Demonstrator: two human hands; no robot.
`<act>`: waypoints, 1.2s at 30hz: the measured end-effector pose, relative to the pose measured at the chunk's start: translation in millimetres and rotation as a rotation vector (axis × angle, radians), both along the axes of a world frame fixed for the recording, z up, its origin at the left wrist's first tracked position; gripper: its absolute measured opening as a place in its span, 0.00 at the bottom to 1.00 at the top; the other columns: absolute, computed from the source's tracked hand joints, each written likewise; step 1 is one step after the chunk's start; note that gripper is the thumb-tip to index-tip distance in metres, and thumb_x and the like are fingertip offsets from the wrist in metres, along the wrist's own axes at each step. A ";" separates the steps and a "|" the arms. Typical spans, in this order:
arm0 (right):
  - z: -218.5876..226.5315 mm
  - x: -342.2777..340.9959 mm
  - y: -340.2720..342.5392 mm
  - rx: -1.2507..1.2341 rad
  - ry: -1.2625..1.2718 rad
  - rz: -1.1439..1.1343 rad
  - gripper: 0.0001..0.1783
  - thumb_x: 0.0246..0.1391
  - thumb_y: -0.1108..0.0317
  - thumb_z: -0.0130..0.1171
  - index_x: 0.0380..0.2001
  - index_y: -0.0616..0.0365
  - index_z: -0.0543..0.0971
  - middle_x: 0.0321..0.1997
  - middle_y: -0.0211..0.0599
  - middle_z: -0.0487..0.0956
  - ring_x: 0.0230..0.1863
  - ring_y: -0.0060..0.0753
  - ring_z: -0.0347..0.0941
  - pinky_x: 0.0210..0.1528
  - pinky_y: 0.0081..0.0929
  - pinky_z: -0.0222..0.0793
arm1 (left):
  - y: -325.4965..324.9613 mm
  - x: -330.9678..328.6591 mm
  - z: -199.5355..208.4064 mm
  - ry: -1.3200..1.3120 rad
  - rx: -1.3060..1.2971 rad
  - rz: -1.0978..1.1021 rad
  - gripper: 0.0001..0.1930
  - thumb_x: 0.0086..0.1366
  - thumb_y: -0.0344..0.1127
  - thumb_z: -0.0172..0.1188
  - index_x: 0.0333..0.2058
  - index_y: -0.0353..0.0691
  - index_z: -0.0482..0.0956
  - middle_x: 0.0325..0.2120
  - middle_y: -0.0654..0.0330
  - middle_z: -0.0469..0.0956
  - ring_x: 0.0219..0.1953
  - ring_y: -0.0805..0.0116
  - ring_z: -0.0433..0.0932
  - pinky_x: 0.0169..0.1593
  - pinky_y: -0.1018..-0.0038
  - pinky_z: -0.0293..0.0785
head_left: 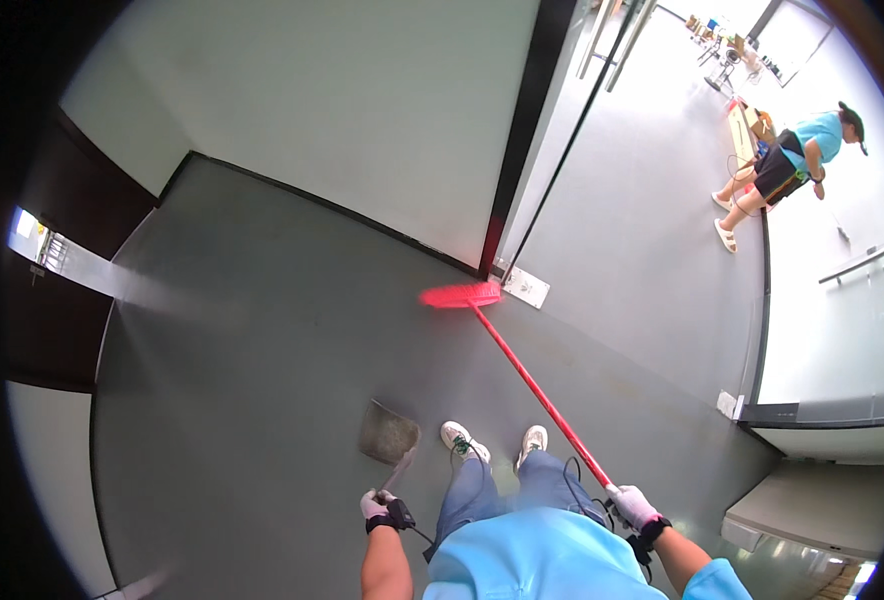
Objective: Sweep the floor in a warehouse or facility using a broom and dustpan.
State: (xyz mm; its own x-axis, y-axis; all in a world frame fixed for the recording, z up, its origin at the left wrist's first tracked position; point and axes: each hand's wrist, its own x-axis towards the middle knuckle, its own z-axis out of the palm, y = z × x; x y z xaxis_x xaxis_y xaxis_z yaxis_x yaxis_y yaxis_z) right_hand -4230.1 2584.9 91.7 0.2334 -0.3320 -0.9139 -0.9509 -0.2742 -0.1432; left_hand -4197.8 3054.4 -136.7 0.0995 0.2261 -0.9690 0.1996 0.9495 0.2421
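My right hand (633,505), in a white glove, is closed round the upper end of the handle of a red broom (528,380). The broom reaches forward and left, its red bristle head lying at the floor by the foot of the door frame. In my gloved left hand (377,503) is the handle of a grey dustpan (389,433). Its pan is low, left of my shoes, and a greyish-brown layer shows inside; what that is I cannot make out.
A glass door (587,110) with a metal handle stands open ahead, with a metal floor plate (525,287) at its foot. Beyond the doorway at right a person (800,150) in a blue shirt stands near boxes. A pale wall (352,100) runs along the far side; dark doors (57,330) are at left.
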 end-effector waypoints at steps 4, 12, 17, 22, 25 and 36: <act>2.3 -10.1 -13.7 0.254 0.074 -0.186 0.22 0.51 0.49 0.39 0.20 0.58 0.68 0.09 0.22 0.59 0.07 0.18 0.51 0.08 0.18 0.47 | -10.1 -7.9 30.3 -0.031 0.036 -0.006 0.06 0.52 0.28 0.46 0.21 0.39 0.58 0.15 0.64 0.61 0.15 0.73 0.63 0.18 0.81 0.65; 38.5 -68.4 -64.1 0.238 0.029 -0.157 0.24 0.50 0.48 0.40 0.21 0.59 0.70 0.10 0.22 0.60 0.07 0.16 0.51 0.08 0.17 0.47 | -10.4 -57.2 30.9 0.016 0.123 -0.011 0.06 0.51 0.28 0.46 0.18 0.39 0.59 0.15 0.61 0.62 0.15 0.71 0.63 0.18 0.79 0.66; -24.8 -71.0 -90.0 0.090 -0.139 -0.005 0.23 0.50 0.49 0.41 0.19 0.59 0.70 0.10 0.26 0.62 0.07 0.20 0.54 0.08 0.20 0.51 | -24.5 -84.7 36.7 0.027 0.197 0.084 0.06 0.51 0.29 0.45 0.18 0.39 0.59 0.15 0.61 0.62 0.16 0.71 0.64 0.19 0.78 0.66; -73.9 -78.3 -85.8 0.255 -0.039 -0.099 0.22 0.51 0.50 0.37 0.19 0.57 0.68 0.11 0.26 0.61 0.07 0.21 0.54 0.08 0.22 0.50 | -53.3 -105.2 51.2 -0.036 0.219 0.101 0.05 0.50 0.28 0.45 0.18 0.39 0.60 0.16 0.62 0.62 0.17 0.71 0.64 0.22 0.80 0.68; -55.3 -88.1 -88.9 0.390 0.051 -0.161 0.22 0.52 0.48 0.36 0.22 0.57 0.66 0.09 0.21 0.57 0.07 0.16 0.49 0.08 0.17 0.45 | -53.3 -120.3 50.1 -0.048 0.171 0.144 0.05 0.49 0.27 0.45 0.18 0.38 0.59 0.16 0.62 0.62 0.16 0.70 0.64 0.23 0.79 0.69; -50.5 -40.1 -107.2 0.193 -0.302 0.334 0.27 0.48 0.47 0.40 0.17 0.64 0.72 0.12 0.29 0.65 0.10 0.24 0.58 0.11 0.24 0.53 | -51.4 -165.9 21.7 -0.006 0.207 0.143 0.06 0.50 0.30 0.42 0.16 0.38 0.59 0.15 0.58 0.64 0.17 0.66 0.66 0.23 0.75 0.68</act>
